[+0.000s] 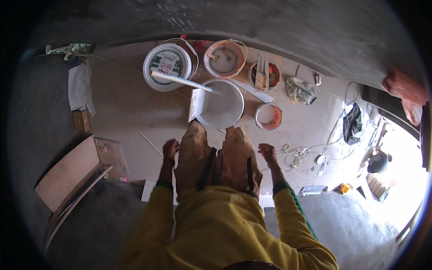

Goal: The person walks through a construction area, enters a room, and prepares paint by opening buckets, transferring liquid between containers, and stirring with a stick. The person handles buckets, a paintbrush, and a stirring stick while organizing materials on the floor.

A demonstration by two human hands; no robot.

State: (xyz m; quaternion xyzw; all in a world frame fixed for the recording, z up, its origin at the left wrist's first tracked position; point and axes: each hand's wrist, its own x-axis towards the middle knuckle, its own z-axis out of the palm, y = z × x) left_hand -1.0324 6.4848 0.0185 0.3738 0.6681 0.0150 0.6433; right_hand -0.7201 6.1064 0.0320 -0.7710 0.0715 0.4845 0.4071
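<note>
My left hand (170, 148) hangs beside my left knee, its fingers loosely bent and apart, with nothing seen in it. Out past my right knee is my right hand (267, 151), fingers apart and also without anything in it. Just beyond my knees stands a large white bucket (204, 114), with pale material inside. A long pale handle (180, 80) leans out of it over the left rim; its lower end is hidden in the bucket. Against the bucket's left side a white flat panel (195, 104) stands upright. Neither hand touches these things.
Behind stand a lidded white tub (151, 81), an orange basin (239, 67) of whitish liquid and a bucket with flat tools (261, 74) across it. A smaller orange-lined bucket (275, 118) is at right. Coiled cable (300, 156) lies on the floor; boards (72, 171) stand left.
</note>
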